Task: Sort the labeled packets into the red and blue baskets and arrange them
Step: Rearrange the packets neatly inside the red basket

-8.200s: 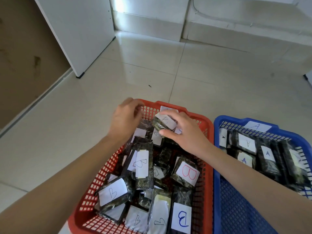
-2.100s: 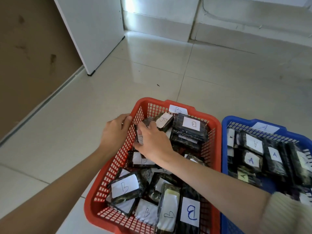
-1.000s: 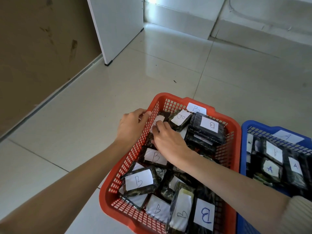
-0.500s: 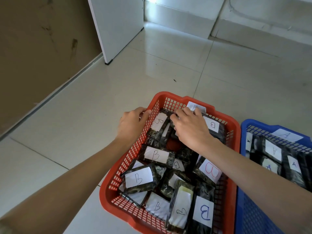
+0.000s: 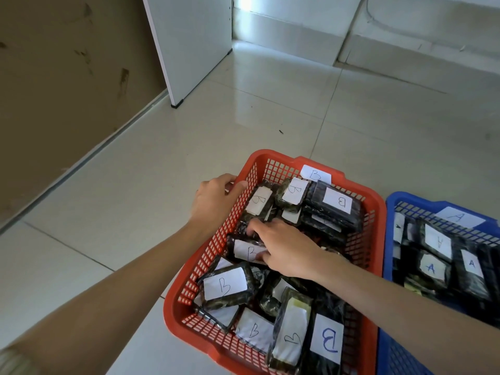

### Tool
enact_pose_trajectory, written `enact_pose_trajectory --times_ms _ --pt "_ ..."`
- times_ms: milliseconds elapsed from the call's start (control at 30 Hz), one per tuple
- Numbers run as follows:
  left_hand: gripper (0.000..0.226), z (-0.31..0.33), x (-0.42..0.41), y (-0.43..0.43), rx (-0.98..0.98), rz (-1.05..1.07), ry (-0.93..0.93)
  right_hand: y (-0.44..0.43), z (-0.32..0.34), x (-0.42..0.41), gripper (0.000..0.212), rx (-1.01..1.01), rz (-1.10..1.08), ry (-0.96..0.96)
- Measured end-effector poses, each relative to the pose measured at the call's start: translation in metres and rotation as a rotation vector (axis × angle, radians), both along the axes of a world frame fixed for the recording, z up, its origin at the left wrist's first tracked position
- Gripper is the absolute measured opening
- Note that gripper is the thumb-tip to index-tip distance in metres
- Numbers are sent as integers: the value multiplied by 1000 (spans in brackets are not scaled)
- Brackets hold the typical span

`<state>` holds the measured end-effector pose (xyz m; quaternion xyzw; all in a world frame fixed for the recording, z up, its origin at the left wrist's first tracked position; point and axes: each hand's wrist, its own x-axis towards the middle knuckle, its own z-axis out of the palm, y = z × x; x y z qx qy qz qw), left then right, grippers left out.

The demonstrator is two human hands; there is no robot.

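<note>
A red basket on the floor holds several dark packets with white labels marked B. My right hand is inside it, fingers and thumb curled round a B packet in the middle of the basket. My left hand grips the basket's left rim near the far corner, thumb over the edge. At the far end more B packets are stacked, one flat on top. To the right a blue basket holds packets marked A.
Pale glossy floor tiles surround the baskets. A white cabinet panel stands at the back left beside a brown wall. A low white ledge runs along the back.
My right hand has come back from the far stack to the middle of the red basket and closed on a B packet. My left hand stays on the rim.
</note>
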<state>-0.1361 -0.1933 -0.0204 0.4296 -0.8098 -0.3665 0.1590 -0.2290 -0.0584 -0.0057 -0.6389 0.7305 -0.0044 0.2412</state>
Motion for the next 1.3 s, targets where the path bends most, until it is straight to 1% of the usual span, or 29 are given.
enact_pose_trajectory --times_ms 67,133,200,300,333,400,433,467,500,633,700,767,800,867,1000,1067,1133,1200,1233,1300 --pt "39 -1 0 0 17 7 5 1 9 -4 38 108 -82 -147" --pt "38 -2 0 -1 34 17 12 4 20 -15 35 153 -165 -265" --pt "38 -3 0 -2 48 23 13 4 28 -28 31 107 -279 -344" --pt "39 -4 -1 -2 43 28 19 1 27 -35 22 -68 -528 -532" --pt "39 -4 -1 -2 35 29 22 -1 25 -31 24 -98 -595 -615" --pt "38 -4 -1 -2 14 28 30 -9 16 -20 39 -91 -623 -714" --pt "37 -4 -1 -2 9 28 34 -12 9 -14 46 -77 -600 -701" --pt "37 -4 -1 -2 9 29 34 -14 4 -8 51 -80 -565 -645" --pt "37 -4 -1 -2 10 30 32 -16 -1 -4 52 -105 -519 -547" --pt "38 -4 -1 -1 5 24 25 -14 -14 4 51 -258 -273 -42" --pt "38 -4 -1 -1 -4 20 29 -13 -18 5 53 -307 -159 178" --pt "37 -4 -1 -1 -12 23 33 -14 -18 4 55 -318 -84 332" --pt "37 -4 -1 -1 -12 25 35 -15 -18 3 55 -297 -56 377" --pt "36 -5 -1 -2 -6 28 40 -19 -16 -1 55 -245 -13 415" --pt "36 -6 -1 -1 -2 26 44 -32 -17 -7 45 -221 4 482" --pt "36 -5 -1 -1 -13 19 43 -35 -19 -7 44 -193 -3 485" --pt "36 -5 -1 -2 -27 18 44 -37 -17 -6 47 -205 -14 461" --pt "36 -6 -2 -2 -60 15 36 -33 -9 -11 55 -235 -22 359" --pt "36 -7 -2 -1 -114 8 35 -29 -5 -14 55 -243 -21 263" --pt "35 -7 2 0 -317 -36 37 -17 3 -20 44 -199 7 21"
